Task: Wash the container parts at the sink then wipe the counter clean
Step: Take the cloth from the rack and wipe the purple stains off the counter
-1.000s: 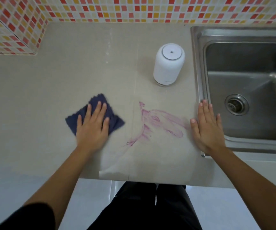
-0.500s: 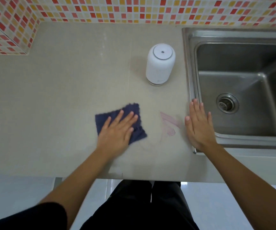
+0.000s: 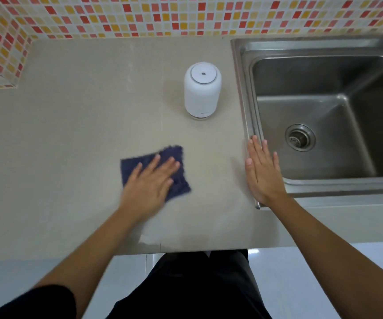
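Observation:
A dark blue cloth [image 3: 176, 178] lies flat on the beige counter [image 3: 82, 139]. My left hand [image 3: 150, 183] presses on it with fingers spread, blurred by motion. My right hand [image 3: 263, 171] rests flat, fingers together, on the counter at the left rim of the steel sink [image 3: 243, 88], holding nothing. A white domed container [image 3: 202, 90] stands upright behind the hands, just left of the sink. No pink stain shows on the counter between my hands.
The sink basin is bare, with a round drain [image 3: 300, 137] at its bottom. A red, orange and yellow mosaic wall [image 3: 139, 14] runs along the back and left. The counter's front edge is just above my dark trousers.
My left hand has swept the cloth to the right across the pink smear, which has gone from large to a small trace to nothing visible. My right hand has stayed at the sink rim.

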{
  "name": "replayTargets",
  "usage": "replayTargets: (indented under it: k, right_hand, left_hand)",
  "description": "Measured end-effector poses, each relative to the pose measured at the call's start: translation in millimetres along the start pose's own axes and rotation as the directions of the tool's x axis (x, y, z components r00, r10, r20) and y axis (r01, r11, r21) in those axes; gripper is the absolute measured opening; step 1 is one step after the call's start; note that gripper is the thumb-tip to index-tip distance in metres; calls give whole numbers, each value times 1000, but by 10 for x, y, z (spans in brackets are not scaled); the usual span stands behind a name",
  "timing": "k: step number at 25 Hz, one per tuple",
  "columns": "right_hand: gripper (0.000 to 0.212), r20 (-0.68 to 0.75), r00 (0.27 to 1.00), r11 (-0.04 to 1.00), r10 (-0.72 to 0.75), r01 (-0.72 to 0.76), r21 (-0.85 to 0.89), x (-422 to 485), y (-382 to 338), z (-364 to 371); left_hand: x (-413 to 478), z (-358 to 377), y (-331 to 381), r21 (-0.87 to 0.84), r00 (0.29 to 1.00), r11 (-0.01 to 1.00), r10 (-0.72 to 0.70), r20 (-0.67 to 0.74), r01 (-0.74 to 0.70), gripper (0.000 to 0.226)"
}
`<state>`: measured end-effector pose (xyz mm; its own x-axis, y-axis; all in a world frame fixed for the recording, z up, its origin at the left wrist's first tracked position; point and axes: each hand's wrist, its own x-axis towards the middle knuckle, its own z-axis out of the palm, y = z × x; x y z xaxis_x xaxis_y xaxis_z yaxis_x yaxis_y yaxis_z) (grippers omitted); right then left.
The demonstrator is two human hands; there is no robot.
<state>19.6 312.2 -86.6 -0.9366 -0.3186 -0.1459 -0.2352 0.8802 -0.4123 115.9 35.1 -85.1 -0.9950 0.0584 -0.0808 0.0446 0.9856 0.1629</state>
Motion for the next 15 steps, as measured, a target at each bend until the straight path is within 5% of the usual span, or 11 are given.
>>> replayTargets:
  k: [4,9,12,15]
  right_hand:
    - [67,13,1000,999,6,-6,-37,27,3,-10]
    - [71,14,996,959,-91,92,-268,-16,-257,-5]
    - [73,67,981,969,-180,189,-161,-58,-759,135]
    - [78,161,966,967,-200,221,-124,-3,-1187,361]
  left_hand:
    - [692,-51,-5,-89,978,975,-207,-4,206,48]
    - [-407,79,143,62,990,989,135,40,-137,49]
    - [-911,-72,-531,45,997,999,-13,76,10,50]
    - [-591,-204,-1175,-7,941,941,-339,8,339,50]
